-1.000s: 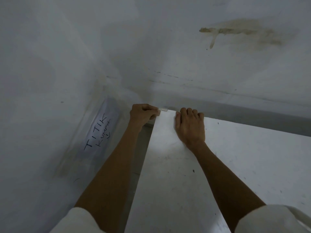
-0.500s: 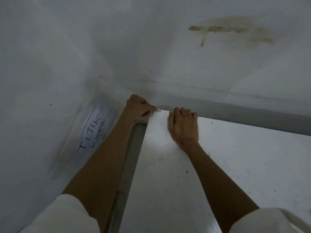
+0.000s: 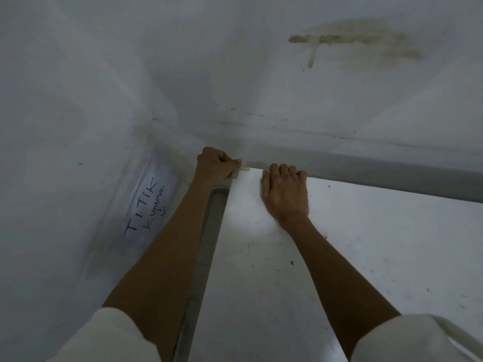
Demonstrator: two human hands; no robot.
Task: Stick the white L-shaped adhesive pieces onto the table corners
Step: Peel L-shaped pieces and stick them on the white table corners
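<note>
L-shaped adhesive piece [image 3: 244, 168] pinched by left hand [image 3: 215, 165] at table [image 3: 366, 244] corner, right hand [image 3: 285, 194] palm-down, fingers hooked over the far edge.

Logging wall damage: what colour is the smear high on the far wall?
Yellowish-brown smear; head view.

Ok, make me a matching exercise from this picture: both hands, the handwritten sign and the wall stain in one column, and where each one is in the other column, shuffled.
Things:
1. left hand
2. right hand
3. handwritten sign
4. brownish stain

Places:
A. high on the far wall
B. palm down on the table, fingers bent over its far edge
C. on the left wall, beside the table
D. pinching the white L-shaped piece at the table corner

Pairs: 1-D, 2-B, 3-C, 4-A.
</note>
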